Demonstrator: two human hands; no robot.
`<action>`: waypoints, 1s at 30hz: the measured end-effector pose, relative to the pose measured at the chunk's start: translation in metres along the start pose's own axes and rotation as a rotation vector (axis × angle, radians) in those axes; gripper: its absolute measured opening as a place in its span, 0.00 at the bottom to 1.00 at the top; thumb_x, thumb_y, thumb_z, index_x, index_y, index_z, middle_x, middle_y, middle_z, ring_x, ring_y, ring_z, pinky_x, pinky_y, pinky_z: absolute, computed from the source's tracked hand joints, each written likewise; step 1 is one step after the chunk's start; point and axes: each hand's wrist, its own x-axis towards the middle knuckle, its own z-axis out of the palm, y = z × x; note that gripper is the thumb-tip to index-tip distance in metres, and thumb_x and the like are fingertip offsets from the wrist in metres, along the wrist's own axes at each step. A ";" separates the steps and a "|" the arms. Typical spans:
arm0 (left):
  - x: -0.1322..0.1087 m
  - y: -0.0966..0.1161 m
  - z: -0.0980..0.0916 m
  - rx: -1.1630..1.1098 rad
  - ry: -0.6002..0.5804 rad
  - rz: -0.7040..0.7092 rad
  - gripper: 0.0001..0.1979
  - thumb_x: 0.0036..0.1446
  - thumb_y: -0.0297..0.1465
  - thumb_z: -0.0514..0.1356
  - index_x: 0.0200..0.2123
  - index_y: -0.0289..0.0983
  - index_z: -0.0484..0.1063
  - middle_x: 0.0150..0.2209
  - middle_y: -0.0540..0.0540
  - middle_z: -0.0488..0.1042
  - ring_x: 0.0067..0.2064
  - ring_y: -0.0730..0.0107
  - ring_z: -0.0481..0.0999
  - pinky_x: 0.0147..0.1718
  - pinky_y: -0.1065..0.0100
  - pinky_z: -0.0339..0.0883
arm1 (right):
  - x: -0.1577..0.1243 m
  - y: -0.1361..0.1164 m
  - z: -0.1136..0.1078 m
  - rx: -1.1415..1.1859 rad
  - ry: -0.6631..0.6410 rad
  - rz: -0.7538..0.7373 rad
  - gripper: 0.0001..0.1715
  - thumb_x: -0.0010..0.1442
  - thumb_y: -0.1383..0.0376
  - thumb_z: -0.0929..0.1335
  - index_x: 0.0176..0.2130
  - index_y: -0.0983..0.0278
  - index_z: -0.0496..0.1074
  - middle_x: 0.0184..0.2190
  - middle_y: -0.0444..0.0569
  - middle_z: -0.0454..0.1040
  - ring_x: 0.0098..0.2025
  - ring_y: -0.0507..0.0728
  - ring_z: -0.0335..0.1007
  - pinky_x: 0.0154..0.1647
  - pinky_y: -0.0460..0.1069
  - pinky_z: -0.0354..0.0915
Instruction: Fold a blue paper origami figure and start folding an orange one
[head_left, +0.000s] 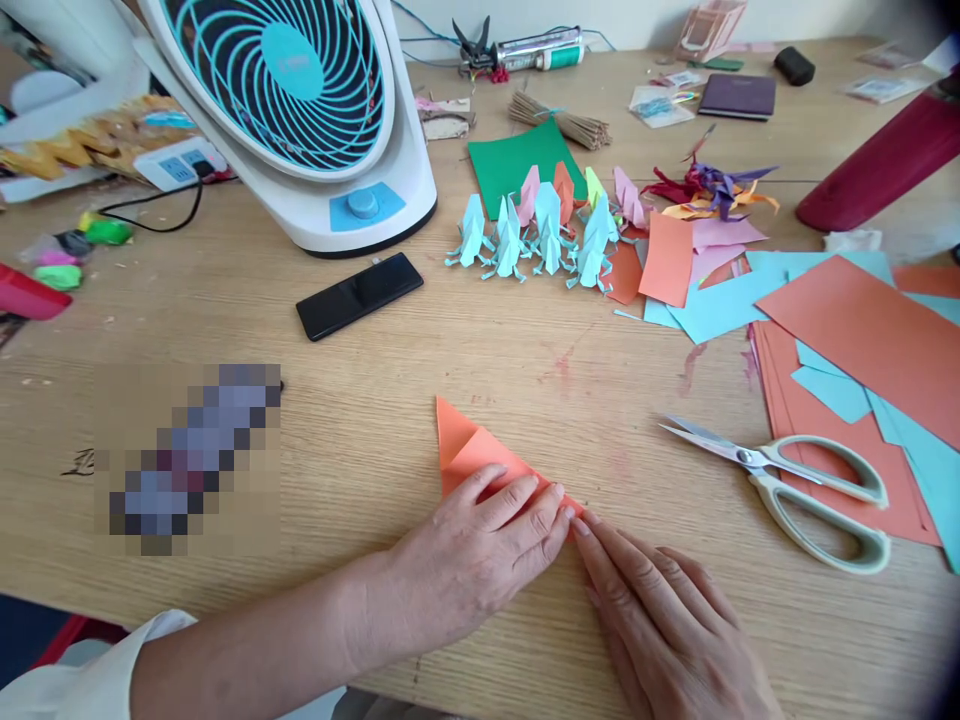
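Note:
A folded sheet of orange paper (480,455) lies on the table in front of me, with a pointed corner at its upper left and a narrow tip at the right. Across its lower side my left hand (495,545) holds it down with bent fingers, covering much of the fold. My right hand (660,620) has its fingers close together, their tips on the paper's right tip beside the left fingertips. What lies under both palms is hidden. To the right, scissors (780,480) with pale handles rest partly open, their handles over orange sheets.
Several folded paper figures (550,230) stand near a green sheet (495,165). Loose orange and blue sheets (862,340) cover the right side. A black phone (360,296) lies before a white fan (367,205). A dark red cylinder (877,165) stands far right; a blurred object (199,450) lies left.

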 end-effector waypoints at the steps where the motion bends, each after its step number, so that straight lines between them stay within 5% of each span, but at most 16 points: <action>1: -0.001 0.000 0.000 -0.003 -0.008 0.001 0.23 0.68 0.26 0.47 0.64 0.32 0.62 0.64 0.42 0.64 0.62 0.56 0.64 0.57 0.54 0.62 | 0.001 0.000 0.001 -0.003 0.000 0.009 0.26 0.66 0.74 0.58 0.61 0.72 0.67 0.58 0.59 0.73 0.57 0.59 0.69 0.51 0.52 0.65; 30: -0.017 -0.007 -0.003 -0.122 -0.087 -0.033 0.26 0.69 0.23 0.40 0.68 0.30 0.52 0.71 0.45 0.52 0.71 0.58 0.51 0.64 0.54 0.53 | 0.001 0.001 0.009 -0.055 -0.023 0.025 0.22 0.68 0.68 0.61 0.59 0.71 0.70 0.52 0.57 0.77 0.44 0.57 0.73 0.45 0.52 0.65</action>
